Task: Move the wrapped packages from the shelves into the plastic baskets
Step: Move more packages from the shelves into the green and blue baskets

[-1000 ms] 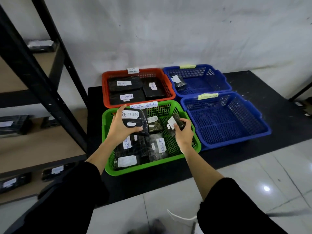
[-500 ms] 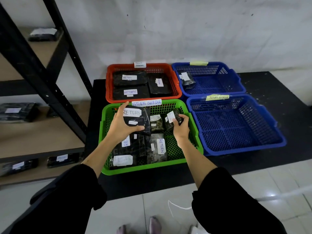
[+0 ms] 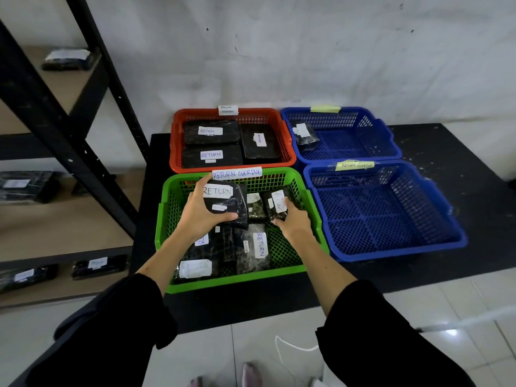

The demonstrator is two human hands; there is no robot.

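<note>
From the head camera we look down on 4 plastic baskets set on a black mat by the wall. Both our hands are over the green basket, the one tagged "RETURN OVERDUE".

Our left hand is curled round a black wrapped package, thumb along its lower edge and fingers behind, so the white "RETURN" label faces up where we can read it. We judge it is held tilted above the packages already in the basket, ready to be laid in the back-left part.

Our right hand pinches a smaller package at its near end, seemingly to lower or settle it into the back-right part, beside a little parcel lying between the 2.

The front of the green basket already holds several packages, so the back is the free room. The red basket holds 3 flat ones, the far blue basket holds 1, and the near blue basket holds none.

On the shelves at left, more wrapped packages wait, so we judge the job is partly done.
</note>
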